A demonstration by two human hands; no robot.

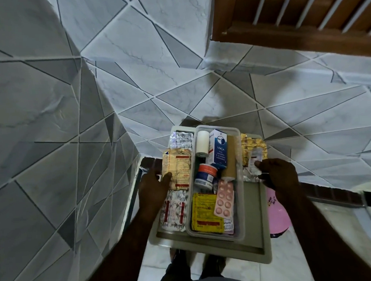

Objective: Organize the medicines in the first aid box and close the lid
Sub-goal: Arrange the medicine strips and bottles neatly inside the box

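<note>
The grey-green first aid box [255, 218] lies open in front of me, seen from above. A clear inner tray [240, 193] in it holds a white bandage roll [202, 143], a blue-and-white carton [219, 148], a brown roll [230, 159], an orange-lidded jar [206, 173], a pink blister pack [224, 200] and a yellow pack [204, 213]. Left of the tray lie a silver blister strip [180, 140], a yellowish pack [178, 162] and a red-and-white strip [173, 210]. Gold foil strips [251, 145] lie to the right. My left hand [152, 185] grips the box's left edge, thumb on the yellowish pack. My right hand [278, 173] pinches a small white strip [255, 159] over the right side.
Grey and white tiled walls rise ahead and to the left. A wooden slatted window frame [292, 14] is at the upper right. A pink object [277, 215] sits below the box's right side. My feet [194, 263] stand on white floor tiles below.
</note>
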